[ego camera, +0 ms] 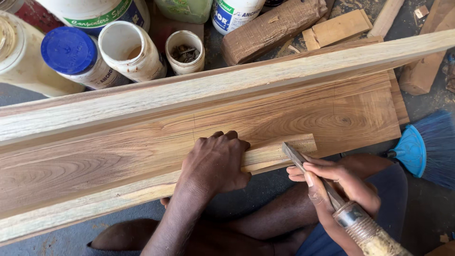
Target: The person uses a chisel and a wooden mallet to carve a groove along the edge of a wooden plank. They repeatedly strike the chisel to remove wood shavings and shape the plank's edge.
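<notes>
While the chisel (327, 187) is gripped in the closed right hand (343, 189), its blade tip is set against the end of the narrow wood strip (279, 154) at the near edge of the plank (142, 147). The strip is pinned by the left hand (215, 163), pressed palm-down with fingers curled over its top, not closed around anything. The plank is laid across the seated person's legs, above the floor, with a second long board (237, 83) lying along its far side.

For a clean cut, judged from this setup: blade to be kept low and aligned with the grain, left hand to be held behind the edge, never ahead of it, and thin shavings to be taken rather than one deep bite.

Right of the plank a blue broom (426, 149) is seen. Beyond the boards, glue tubs (71, 57), a small pot of nails (185, 52) and wood offcuts (272, 28) are stood on the floor.
</notes>
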